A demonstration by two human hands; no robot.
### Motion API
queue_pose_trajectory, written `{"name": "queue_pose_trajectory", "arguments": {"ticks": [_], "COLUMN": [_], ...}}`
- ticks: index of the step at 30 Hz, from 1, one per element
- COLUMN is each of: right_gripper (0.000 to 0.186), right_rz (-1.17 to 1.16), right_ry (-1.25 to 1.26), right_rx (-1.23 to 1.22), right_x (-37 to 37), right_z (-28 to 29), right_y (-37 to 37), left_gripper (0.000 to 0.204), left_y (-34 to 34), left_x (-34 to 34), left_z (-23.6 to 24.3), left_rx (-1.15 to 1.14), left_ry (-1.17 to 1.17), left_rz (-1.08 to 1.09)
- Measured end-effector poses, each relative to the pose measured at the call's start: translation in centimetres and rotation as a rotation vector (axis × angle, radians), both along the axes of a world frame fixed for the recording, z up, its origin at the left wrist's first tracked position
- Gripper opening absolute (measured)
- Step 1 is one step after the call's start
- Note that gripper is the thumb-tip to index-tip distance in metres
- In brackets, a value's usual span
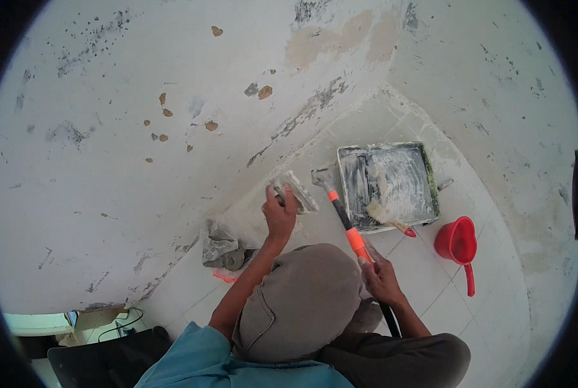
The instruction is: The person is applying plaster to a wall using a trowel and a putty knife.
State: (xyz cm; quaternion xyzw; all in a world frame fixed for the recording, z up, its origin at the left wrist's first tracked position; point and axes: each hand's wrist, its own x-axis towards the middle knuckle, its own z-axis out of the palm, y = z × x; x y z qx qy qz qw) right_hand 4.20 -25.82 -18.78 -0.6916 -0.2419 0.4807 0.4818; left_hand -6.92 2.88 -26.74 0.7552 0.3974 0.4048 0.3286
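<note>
My left hand (279,216) is closed around a plastering trowel (304,198) caked with whitish putty, held close to the base of the wall. In my right hand (381,279) is a long-handled scraper (353,238) with orange and black grip sections. Its metal head points up toward the trowel and lies beside the left rim of a dark tray (342,187). White paste is smeared across the tray. A brush (389,218) with a red-ended handle rests over the tray's near edge.
A red dipper (456,240) stands right of the tray on the tiled floor. A clear plastic bag with grey material (224,247) lies against the patchy, chipped wall (140,213). My bent knee (299,301) rises between my arms. A black chair-like object (105,359) is at lower left.
</note>
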Motion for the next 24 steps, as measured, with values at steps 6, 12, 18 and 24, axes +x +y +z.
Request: {"name": "queue_pose_trajectory", "arguments": {"ticks": [6, 12, 18, 24], "right_gripper": [0.059, 0.06, 0.061, 0.062], "right_rz": [0.13, 0.23, 0.25, 0.241], "right_ry": [-0.349, -0.494, -0.495, -0.491], "right_rx": [-0.05, 0.018, -0.02, -0.005], "right_x": [0.6, 0.4, 0.4, 0.1], "right_z": [0.5, 0.8, 0.4, -0.2], "right_y": [-1.4, -1.4, -1.7, -1.6], "left_gripper": [0.031, 0.029, 0.03, 0.028], "left_y": [0.9, 0.9, 1.2, 1.0], "left_x": [0.0, 0.1, -0.1, -0.2], "left_z": [1.3, 1.2, 0.3, 0.9], "left_rx": [-0.128, -0.144, -0.123, -0.065], "left_ry": [-0.144, -0.181, -0.174, -0.137], "left_rz": [0.119, 0.123, 0.077, 0.062]}}
